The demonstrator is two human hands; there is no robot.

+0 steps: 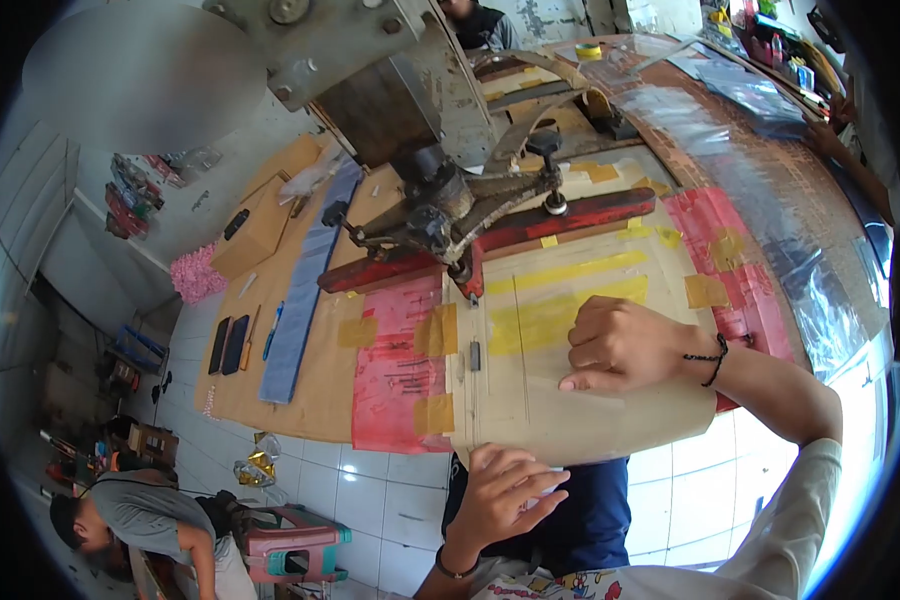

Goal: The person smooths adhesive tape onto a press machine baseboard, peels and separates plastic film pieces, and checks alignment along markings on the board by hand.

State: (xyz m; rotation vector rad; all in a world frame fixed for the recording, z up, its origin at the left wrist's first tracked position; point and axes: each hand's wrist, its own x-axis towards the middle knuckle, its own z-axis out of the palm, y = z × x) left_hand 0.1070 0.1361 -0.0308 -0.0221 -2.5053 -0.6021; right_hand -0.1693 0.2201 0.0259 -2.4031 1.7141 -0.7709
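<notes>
My left hand is low in the middle, just in front of the sheet's near edge, its fingers loosely bent around a small pale thing too unclear to name. My right hand rests over the beige sheet, its fingers curled under and whatever they hold hidden. Yellow tape strips cross the sheet beside it. A small dark bar lies near the sheet's left side. Pink film with brown tape patches is at the left, and more pink film at the right.
Above the sheet stands a metal press head with a red bar. A blue strip, tools and a cardboard box are at the left. One person bends at lower left; others are at the top and right.
</notes>
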